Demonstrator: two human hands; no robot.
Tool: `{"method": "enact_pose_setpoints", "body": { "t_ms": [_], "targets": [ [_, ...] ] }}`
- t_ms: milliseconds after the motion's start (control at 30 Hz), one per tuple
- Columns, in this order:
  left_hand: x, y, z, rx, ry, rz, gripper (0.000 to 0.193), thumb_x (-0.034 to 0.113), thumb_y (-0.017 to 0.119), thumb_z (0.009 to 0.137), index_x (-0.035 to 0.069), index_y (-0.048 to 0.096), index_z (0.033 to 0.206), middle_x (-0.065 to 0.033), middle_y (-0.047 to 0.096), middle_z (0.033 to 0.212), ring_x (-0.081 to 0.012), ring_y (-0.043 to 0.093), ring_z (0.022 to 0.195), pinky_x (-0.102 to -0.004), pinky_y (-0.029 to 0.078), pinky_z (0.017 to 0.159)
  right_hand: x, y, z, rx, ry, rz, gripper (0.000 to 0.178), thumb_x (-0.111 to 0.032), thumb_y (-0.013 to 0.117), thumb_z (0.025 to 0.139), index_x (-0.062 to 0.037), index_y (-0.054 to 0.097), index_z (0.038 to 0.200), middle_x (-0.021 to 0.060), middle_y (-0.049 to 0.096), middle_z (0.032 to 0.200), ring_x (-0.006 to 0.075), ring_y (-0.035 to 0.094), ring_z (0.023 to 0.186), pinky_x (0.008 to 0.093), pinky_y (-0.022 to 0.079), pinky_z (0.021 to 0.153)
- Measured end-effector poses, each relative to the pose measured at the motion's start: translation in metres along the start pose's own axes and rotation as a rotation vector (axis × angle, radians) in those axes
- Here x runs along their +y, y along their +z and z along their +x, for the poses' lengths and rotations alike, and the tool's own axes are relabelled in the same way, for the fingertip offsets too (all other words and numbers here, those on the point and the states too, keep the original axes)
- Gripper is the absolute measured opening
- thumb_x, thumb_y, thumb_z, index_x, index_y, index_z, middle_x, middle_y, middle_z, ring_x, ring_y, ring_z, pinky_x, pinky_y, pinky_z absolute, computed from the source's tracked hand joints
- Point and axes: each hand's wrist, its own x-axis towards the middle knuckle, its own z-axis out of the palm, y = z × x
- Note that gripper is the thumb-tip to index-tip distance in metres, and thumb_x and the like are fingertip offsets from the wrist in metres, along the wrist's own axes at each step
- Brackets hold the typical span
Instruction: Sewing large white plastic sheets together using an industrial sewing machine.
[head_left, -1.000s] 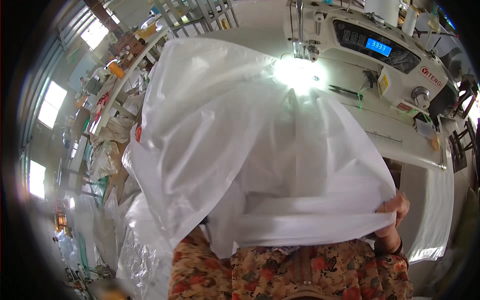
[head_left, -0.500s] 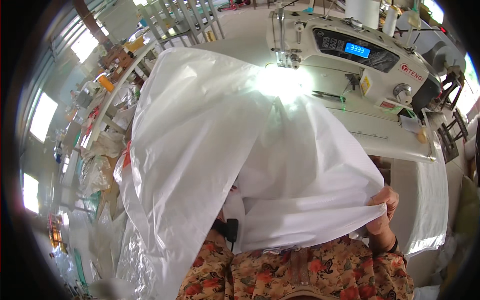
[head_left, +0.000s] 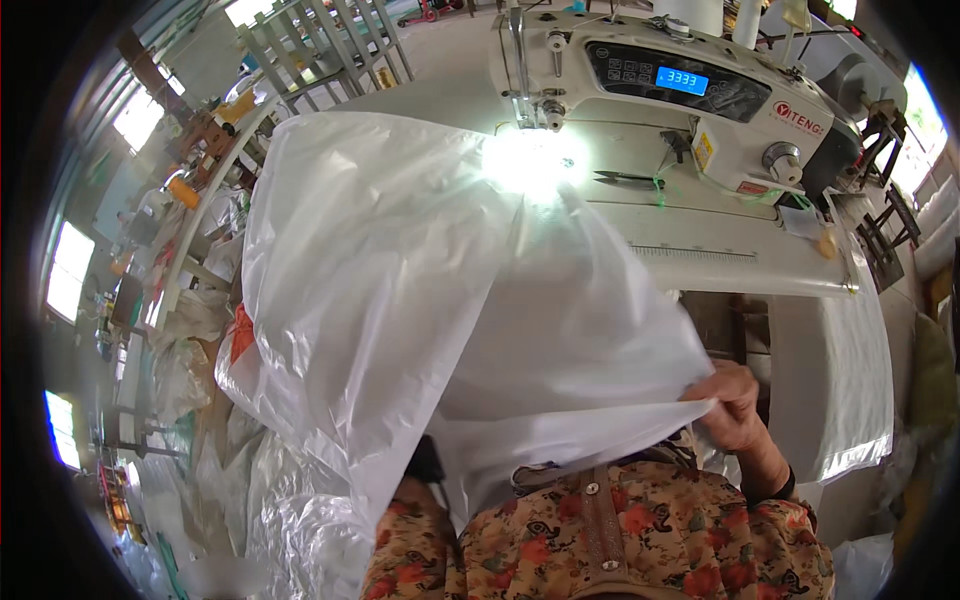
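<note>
A large white plastic-like sheet (head_left: pixel 370 240) drapes from the lit needle area of a white sewing machine (head_left: pixel 690 90) down toward my lap. My right hand (head_left: pixel 728 405) is closed on the sheet's right edge, pinching it near my body. The near edge sags in a fold between my arms. My left sleeve (head_left: pixel 410 535) goes up under the sheet, beside a black object (head_left: pixel 425 462) at the wrist; the sheet hides my left hand and its fingers. Glare from the machine's lamp (head_left: pixel 535 160) washes out the presser foot and the stitching spot.
Dark thread snips (head_left: pixel 628 179) lie on the machine bed, right of the needle. Another white sheet (head_left: pixel 830 370) hangs off the table at the right. A grey metal chair (head_left: pixel 325 60) stands beyond the table. Crumpled clear plastic (head_left: pixel 300 500) and a cluttered shelf (head_left: pixel 190 230) fill the left.
My right hand has drawn the sheet's edge left and slightly up, still gripping it. The near fold has shifted with it. The whole view has also shifted a little, so the machine sits further left.
</note>
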Motion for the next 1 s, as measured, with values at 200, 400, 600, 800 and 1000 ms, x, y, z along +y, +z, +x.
{"method": "enact_pose_setpoints", "body": {
  "t_ms": [200, 400, 600, 800, 1000],
  "targets": [
    [-0.006, -0.073, -0.062, 0.059, -0.014, -0.016, 0.049, 0.026, 0.056, 0.094, 0.003, 0.044, 0.135, -0.0139, 0.063, 0.118, -0.0271, 0.058, 0.113, -0.0404, 0.044, 0.099, 0.056, 0.055, 0.005, -0.458, 0.182, -0.106, 0.018, -0.011, 0.062, 0.086, -0.0032, 0.067, 0.101, 0.0151, 0.064, 0.078, 0.0301, 0.061, 0.073, 0.0375, 0.049, 0.069],
    [-0.001, -0.116, -0.099, 0.077, -0.043, -0.013, 0.049, 0.027, 0.055, 0.094, 0.003, 0.043, 0.135, -0.0137, 0.064, 0.118, -0.0269, 0.059, 0.113, -0.0408, 0.044, 0.098, 0.109, 0.137, -0.006, -0.779, 0.228, 0.244, 0.023, -0.014, 0.057, 0.089, -0.0086, 0.068, 0.108, 0.0156, 0.066, 0.091, 0.0323, 0.063, 0.083, 0.0387, 0.05, 0.075],
    [0.004, -0.091, -0.109, -0.066, -0.083, -0.034, 0.049, 0.028, 0.055, 0.095, 0.003, 0.043, 0.136, -0.0136, 0.064, 0.117, -0.0268, 0.059, 0.112, -0.0412, 0.044, 0.098, 0.141, 0.151, 0.001, -0.814, 0.351, -0.062, 0.034, -0.029, 0.047, 0.093, -0.0103, 0.063, 0.116, 0.0177, 0.065, 0.104, 0.036, 0.063, 0.091, 0.0438, 0.049, 0.082],
    [0.032, -0.091, -0.103, -0.206, -0.001, -0.118, 0.05, 0.029, 0.054, 0.095, 0.004, 0.043, 0.136, -0.0134, 0.065, 0.116, -0.0266, 0.059, 0.112, -0.0416, 0.045, 0.098, 0.056, 0.106, 0.08, -1.048, 0.146, -0.321, 0.038, -0.028, 0.048, 0.093, -0.0035, 0.058, 0.121, 0.0189, 0.067, 0.096, 0.0311, 0.067, 0.079, 0.0402, 0.052, 0.076],
    [0.119, -0.175, -0.056, -0.221, 0.583, -0.364, 0.05, 0.032, 0.051, 0.097, 0.003, 0.042, 0.137, -0.015, 0.065, 0.115, -0.0271, 0.06, 0.111, -0.0423, 0.046, 0.097, 0.075, 0.1, 0.187, 0.212, 0.657, 0.537, 0.035, -0.009, 0.038, 0.097, 0.0114, 0.042, 0.125, 0.0164, 0.057, 0.119, 0.0255, 0.064, 0.095, 0.0343, 0.056, 0.078]
  ]
}}
